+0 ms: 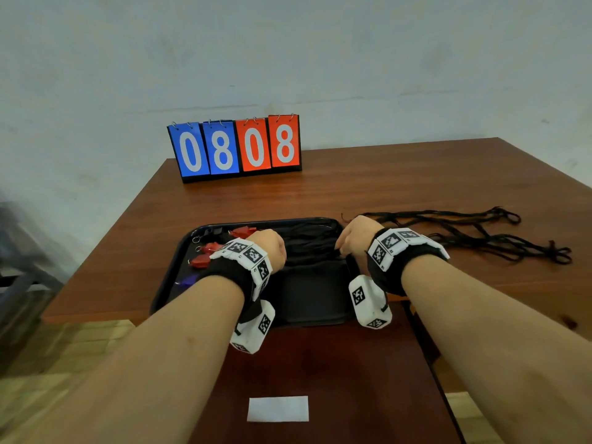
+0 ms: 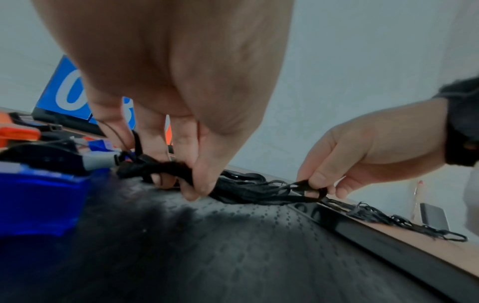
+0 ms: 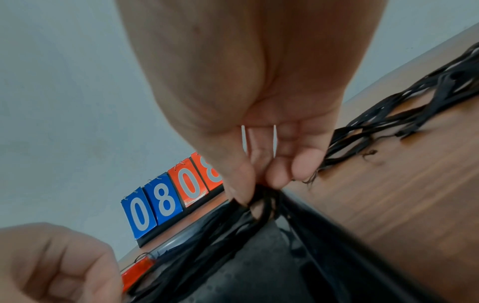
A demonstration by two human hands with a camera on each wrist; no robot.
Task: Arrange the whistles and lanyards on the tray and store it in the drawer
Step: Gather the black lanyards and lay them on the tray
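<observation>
A black tray (image 1: 312, 312) lies on the wooden table, with red whistles (image 1: 209, 248) and a blue whistle (image 1: 189, 279) along its left side. A bundle of black lanyards (image 1: 309, 240) stretches across the tray's far part. My left hand (image 1: 272, 248) pinches the bundle's left end (image 2: 166, 168), fingers curled round it. My right hand (image 1: 352, 235) pinches the right end (image 2: 308, 187) between thumb and fingers at the tray's right rim (image 3: 303, 217). More black lanyards (image 1: 474, 232) lie loose on the table to the right of the tray.
A flip scoreboard (image 1: 235, 148) reading 0808 stands at the table's far edge by the wall. A dark wooden surface with a white label (image 1: 278, 408) extends toward me below the tray. The table's left edge (image 1: 105, 245) drops to the floor.
</observation>
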